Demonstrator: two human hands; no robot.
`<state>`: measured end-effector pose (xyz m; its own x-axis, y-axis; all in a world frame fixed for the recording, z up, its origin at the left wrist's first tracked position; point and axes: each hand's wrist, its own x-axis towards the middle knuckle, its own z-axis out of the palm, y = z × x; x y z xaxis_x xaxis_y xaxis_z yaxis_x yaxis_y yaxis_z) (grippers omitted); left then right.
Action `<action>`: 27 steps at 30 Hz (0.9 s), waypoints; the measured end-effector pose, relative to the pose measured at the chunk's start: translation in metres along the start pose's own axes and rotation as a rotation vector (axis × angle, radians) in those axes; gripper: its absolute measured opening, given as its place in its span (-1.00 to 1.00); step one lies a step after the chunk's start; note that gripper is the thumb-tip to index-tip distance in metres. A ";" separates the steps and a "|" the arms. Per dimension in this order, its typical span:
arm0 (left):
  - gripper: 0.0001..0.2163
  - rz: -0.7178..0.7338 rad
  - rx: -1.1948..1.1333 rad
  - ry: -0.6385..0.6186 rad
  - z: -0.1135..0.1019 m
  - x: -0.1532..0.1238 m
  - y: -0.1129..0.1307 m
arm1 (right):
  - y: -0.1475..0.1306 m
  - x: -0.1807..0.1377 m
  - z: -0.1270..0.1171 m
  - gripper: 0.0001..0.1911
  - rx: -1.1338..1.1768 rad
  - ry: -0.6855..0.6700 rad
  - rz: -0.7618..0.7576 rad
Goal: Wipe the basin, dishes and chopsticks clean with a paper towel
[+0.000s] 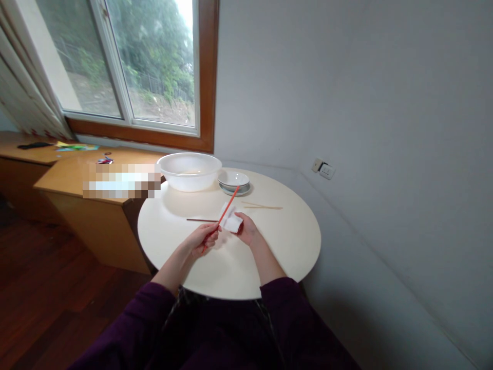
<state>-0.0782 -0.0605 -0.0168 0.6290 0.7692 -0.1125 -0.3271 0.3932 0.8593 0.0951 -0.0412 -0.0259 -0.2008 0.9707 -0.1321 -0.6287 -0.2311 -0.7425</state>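
My left hand [206,238] is closed around the lower part of an orange-red chopstick [230,204], which slants up and to the right over the table. In my right hand [246,228] is a folded white cloth or tissue [231,221], gripped between thumb and fingers close beside the chopstick. A dark brown chopstick [200,220] lies on the table just beyond my left hand. Two light wooden chopsticks [264,207] rest past my right hand, nearly touching or crossing at one end. Whether the cloth touches the orange-red chopstick is hard to make out.
The round white table [285,246] bears a large translucent plastic basin [188,180] and a stack of white dishes [233,179] at its far side. A wooden desk [88,216] stands at the left, below a window [154,61]. The wall [365,128] borders the right.
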 end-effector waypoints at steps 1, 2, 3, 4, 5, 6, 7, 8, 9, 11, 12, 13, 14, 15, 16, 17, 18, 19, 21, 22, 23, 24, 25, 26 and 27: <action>-0.82 0.000 -0.005 -0.009 0.000 0.000 0.001 | 0.000 0.001 0.000 -0.92 -0.003 0.008 -0.013; -0.83 -0.002 -0.009 -0.019 0.000 0.000 0.001 | 0.001 0.001 0.001 -0.89 -0.010 0.006 -0.016; -0.85 -0.007 -0.010 -0.029 0.000 0.000 0.001 | 0.001 0.000 0.002 -0.88 -0.021 -0.006 -0.010; -0.86 -0.011 -0.009 -0.038 0.000 0.000 0.001 | 0.001 -0.002 0.004 -0.87 -0.036 -0.025 0.005; -0.87 -0.015 -0.008 -0.043 0.000 0.000 0.001 | 0.001 -0.004 0.006 -0.87 -0.051 -0.047 0.019; -0.86 -0.018 -0.007 -0.045 -0.001 0.000 0.000 | 0.001 -0.007 0.008 -0.88 -0.065 -0.072 0.032; -0.86 -0.018 -0.006 -0.043 -0.001 0.001 -0.001 | 0.001 -0.010 0.011 -0.88 -0.076 -0.096 0.039; -0.85 -0.017 -0.006 -0.037 -0.002 0.001 -0.001 | 0.000 -0.012 0.013 -0.87 -0.083 -0.119 0.041; -0.84 -0.015 -0.007 -0.030 -0.003 0.002 -0.001 | 0.000 -0.014 0.014 -0.86 -0.088 -0.139 0.038; -0.81 -0.011 -0.009 -0.013 -0.004 0.002 -0.002 | 0.000 -0.017 0.016 -0.79 -0.088 -0.168 0.023; -0.81 -0.010 -0.009 -0.007 -0.005 0.002 -0.001 | 0.000 -0.018 0.017 -0.73 -0.086 -0.183 0.011; -0.81 -0.009 -0.008 -0.002 -0.005 0.002 -0.001 | 0.000 -0.019 0.016 -0.68 -0.089 -0.202 -0.003; -0.81 -0.007 -0.007 0.002 -0.005 0.002 0.000 | 0.000 -0.019 0.015 -0.64 -0.095 -0.227 -0.016; -0.81 -0.006 -0.004 0.006 -0.006 0.002 0.000 | -0.001 -0.019 0.014 -0.62 -0.102 -0.257 -0.028; -0.80 -0.006 0.000 0.010 -0.006 0.002 0.001 | -0.001 -0.019 0.013 -0.60 -0.110 -0.290 -0.035; -0.78 -0.005 0.006 0.014 -0.006 0.002 0.001 | -0.001 -0.018 0.011 -0.60 -0.119 -0.324 -0.036; -0.77 -0.004 0.012 0.019 -0.006 0.002 0.002 | -0.002 -0.018 0.009 -0.59 -0.128 -0.351 -0.029; -0.75 -0.003 0.018 0.023 -0.006 0.002 0.002 | -0.002 -0.017 0.008 -0.60 -0.133 -0.363 -0.020; -0.73 -0.001 0.031 0.031 -0.007 0.002 0.002 | -0.001 -0.014 0.006 -0.63 -0.154 -0.343 -0.014; -0.73 -0.004 0.038 0.031 -0.008 0.002 0.001 | 0.000 -0.012 0.005 -0.67 -0.173 -0.313 -0.019; -0.73 -0.009 0.044 0.028 -0.008 0.002 0.001 | 0.002 -0.010 0.004 -0.72 -0.194 -0.278 -0.030; -0.73 -0.017 0.049 0.024 -0.009 0.002 0.000 | 0.004 -0.008 0.003 -0.76 -0.214 -0.247 -0.040; -0.74 -0.025 0.052 0.018 -0.009 0.002 0.000 | 0.006 -0.006 0.002 -0.79 -0.233 -0.224 -0.047; -0.75 -0.033 0.053 0.013 -0.010 0.002 -0.001 | 0.009 -0.005 0.001 -0.79 -0.250 -0.212 -0.046; -0.77 -0.039 0.053 0.008 -0.010 0.002 -0.002 | 0.011 -0.003 0.000 -0.79 -0.263 -0.207 -0.039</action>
<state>-0.0832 -0.0545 -0.0235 0.6344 0.7583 -0.1501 -0.2645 0.3955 0.8796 0.0885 -0.0471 -0.0340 -0.3459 0.9381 0.0156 -0.4287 -0.1433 -0.8920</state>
